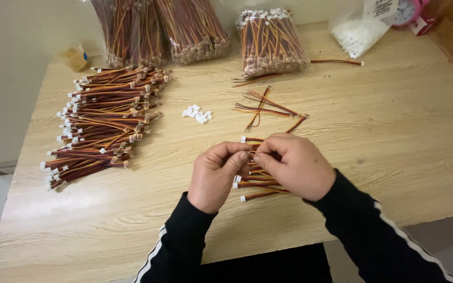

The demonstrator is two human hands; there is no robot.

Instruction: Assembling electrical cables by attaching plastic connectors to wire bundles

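Short red, orange & black wire leads w/ small white plastic connectors (pixel 255 181) lie in a small bunch on the pale wood-grain laminate worktop (pixel 394 136), right under both hands at the front centre. Left hand (pixel 217 175) & right hand (pixel 295 165) meet above that bunch; fingers of both are pinched together on one lead end, thumb & forefinger tips touching. What exactly sits between the tips is too small to tell. Both arms wear black sleeves w/ white stripes.

Just beyond the hands, a few loose leads w/ bare ends (pixel 266 107) lie spread out. A little heap of loose white plastic connector housings (pixel 197 113) sits to the left of those. Far left: a big stack of finished leads w/ white ends (pixel 100 120), laid roughly parallel.

At the back edge, clear plastic bags packed w/ more wire leads (pixel 161 29), plus another clear bag of leads (pixel 271 42) lying beside them. Back right, a clear bag of white connectors (pixel 357 31) w/ a paper label. A pink round clock (pixel 409 10) stands in the far right corner.
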